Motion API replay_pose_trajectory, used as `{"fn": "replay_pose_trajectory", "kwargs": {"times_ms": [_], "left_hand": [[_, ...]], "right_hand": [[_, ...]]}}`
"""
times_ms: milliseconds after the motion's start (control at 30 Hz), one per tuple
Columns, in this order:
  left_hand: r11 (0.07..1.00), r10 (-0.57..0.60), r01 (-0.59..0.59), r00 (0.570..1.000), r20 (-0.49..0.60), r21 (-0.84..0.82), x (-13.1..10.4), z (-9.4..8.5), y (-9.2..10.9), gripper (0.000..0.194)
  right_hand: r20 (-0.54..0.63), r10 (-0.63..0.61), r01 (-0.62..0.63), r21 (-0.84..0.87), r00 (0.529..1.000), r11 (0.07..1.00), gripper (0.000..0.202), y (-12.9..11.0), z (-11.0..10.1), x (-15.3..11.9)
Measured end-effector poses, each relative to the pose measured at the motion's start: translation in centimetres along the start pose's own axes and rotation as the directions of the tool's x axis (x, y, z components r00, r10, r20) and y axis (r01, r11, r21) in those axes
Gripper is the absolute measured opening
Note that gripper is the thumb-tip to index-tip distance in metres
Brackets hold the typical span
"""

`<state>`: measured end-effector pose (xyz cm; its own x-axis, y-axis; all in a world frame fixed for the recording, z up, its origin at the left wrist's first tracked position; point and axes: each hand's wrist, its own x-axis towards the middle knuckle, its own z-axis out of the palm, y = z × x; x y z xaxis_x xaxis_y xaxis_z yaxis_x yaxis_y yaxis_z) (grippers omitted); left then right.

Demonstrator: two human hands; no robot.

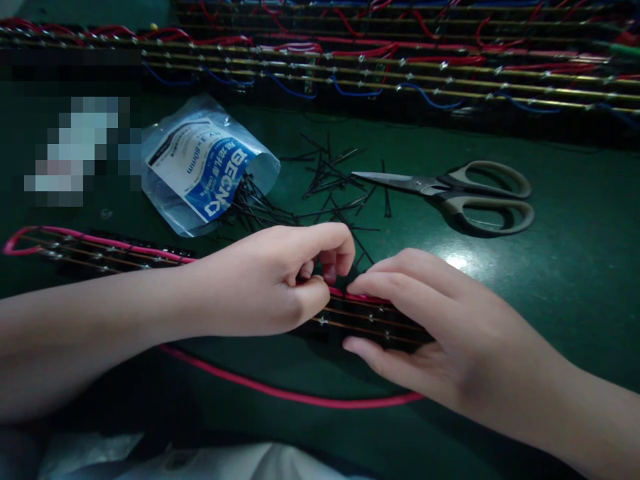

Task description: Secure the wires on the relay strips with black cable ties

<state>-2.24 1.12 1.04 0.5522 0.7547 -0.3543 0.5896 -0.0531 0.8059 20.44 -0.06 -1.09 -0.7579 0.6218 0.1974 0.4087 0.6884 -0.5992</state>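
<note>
A long black strip assembly with copper-coloured rods and shiny joints lies across the table in front of me. Along its far edge runs a red wire, which also loops at the strip's left end. My left hand is over the middle of the strip, its fingers curled in; whatever they pinch is hidden. Thumb and fingers of my right hand straddle the strip just right of it, fingertips on the red wire. A dark cable tie seems to cross the wire between the hands, though it is hard to make out.
Loose black cable ties are scattered beyond the hands, some spilling from a clear plastic bag. Scissors lie at the right, blades pointing left. More wired strips line the back. A red cable curves across the near side.
</note>
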Motion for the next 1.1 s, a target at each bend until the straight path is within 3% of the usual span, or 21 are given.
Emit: {"fn": "replay_pose_trajectory", "kwargs": {"times_ms": [367, 1000, 1100], "left_hand": [[0.995, 0.073, -0.075, 0.997, 0.017, 0.072, -0.05, -0.08, 0.08, 0.018], [0.997, 0.070, -0.071, 0.997, 0.018, 0.042, -0.04, -0.08, 0.18, 0.019], [0.988, 0.128, -0.126, 0.992, -0.016, 0.088, -0.09, -0.02, 0.12, 0.020]], "right_hand": [[0.013, 0.028, -0.028, 0.004, 1.000, 1.000, 0.021, -0.03, -0.08, -0.05], [0.011, -0.008, 0.008, 0.009, 1.000, 1.000, 0.021, 0.07, 0.09, -0.20], [0.018, 0.004, -0.004, 0.011, 1.000, 1.000, 0.021, 0.01, -0.01, -0.05]]}}
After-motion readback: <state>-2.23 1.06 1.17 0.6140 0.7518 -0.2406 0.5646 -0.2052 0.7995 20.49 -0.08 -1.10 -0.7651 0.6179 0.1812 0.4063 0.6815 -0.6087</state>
